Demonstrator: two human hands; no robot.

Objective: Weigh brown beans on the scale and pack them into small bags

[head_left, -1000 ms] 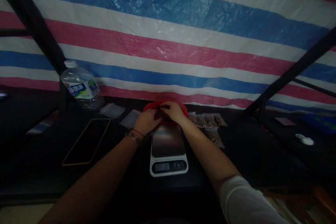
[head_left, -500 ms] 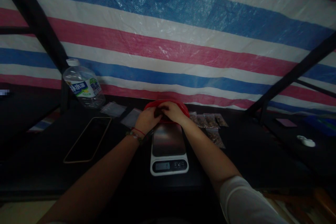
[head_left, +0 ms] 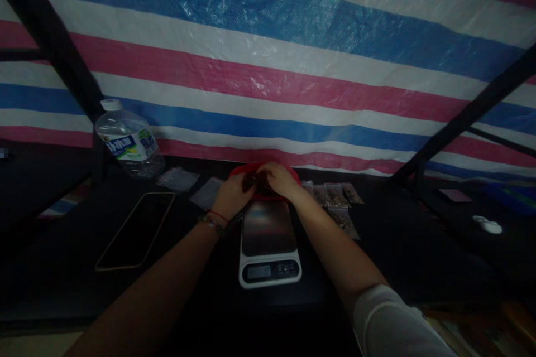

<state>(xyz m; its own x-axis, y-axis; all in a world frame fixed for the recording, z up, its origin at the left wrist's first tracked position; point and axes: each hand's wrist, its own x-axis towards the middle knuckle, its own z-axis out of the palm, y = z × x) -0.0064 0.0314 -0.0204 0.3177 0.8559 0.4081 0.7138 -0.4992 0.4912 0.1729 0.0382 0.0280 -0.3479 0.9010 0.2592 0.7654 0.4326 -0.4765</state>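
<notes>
Hands (head_left: 234,192) (2) in 1 bowl (head_left: 246,167), prob.

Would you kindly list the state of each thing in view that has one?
Left hand, touching dark bits
Right hand, touching them too
Red bowl, holding dark bits
Scale, lying flat, display unreadable
Phone, lying flat, screen dark
Bottle, capped
Filled bags, lying flat
Clear bags, lying flat

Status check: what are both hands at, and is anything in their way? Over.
Left hand, right hand both in red bowl, at dark loose pieces; grip unclear. Scale on bowl's near side. Nothing seen blocking either hand.
</notes>
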